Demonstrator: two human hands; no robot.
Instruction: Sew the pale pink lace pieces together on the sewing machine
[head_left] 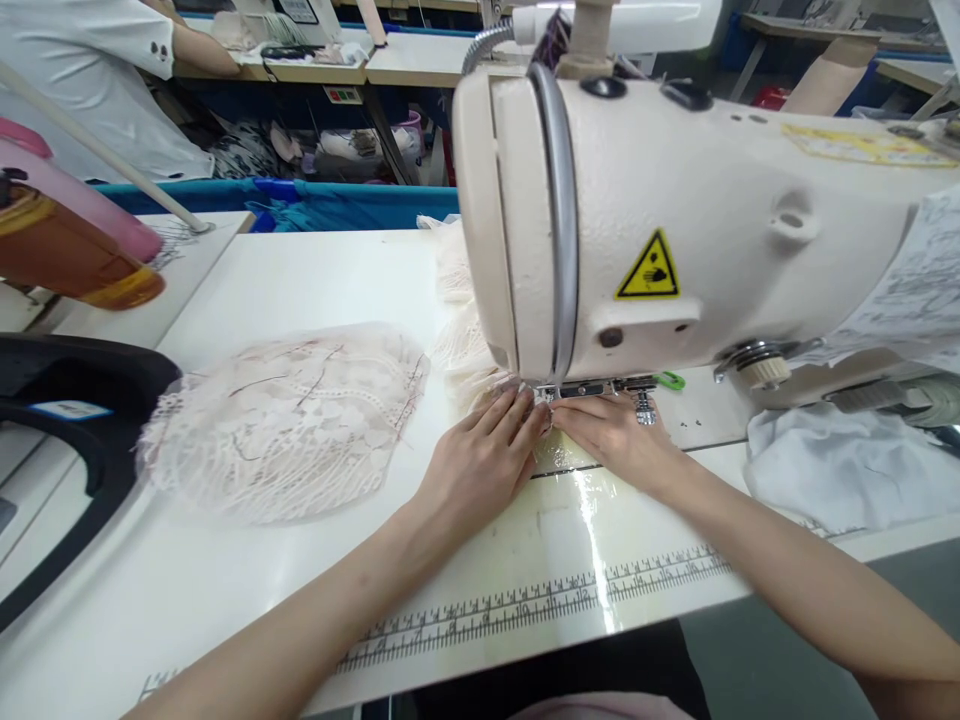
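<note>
Close under the head of a cream sewing machine [517, 220], both hands meet at the presser foot [551, 393]. My left hand [480, 450] has its fingers together and bent down at the tips, closed on cream lace fabric [461, 345] just left of the foot. Coming in from the right, my right hand [619, 435] has its fingers pressed together on the edge of the same fabric. Most of what lies beneath the fingertips is hidden. Further left on the table rests a separate pile of lace pieces [300, 420] with dark red threads.
A black curved object [82, 400] stands at the left edge, below an amber and pink bottle [82, 240]. White cloth [847, 470] lies right of the machine. A printed ruler [525, 610] runs along the front edge. Another person's arm [202, 48] shows at the back left.
</note>
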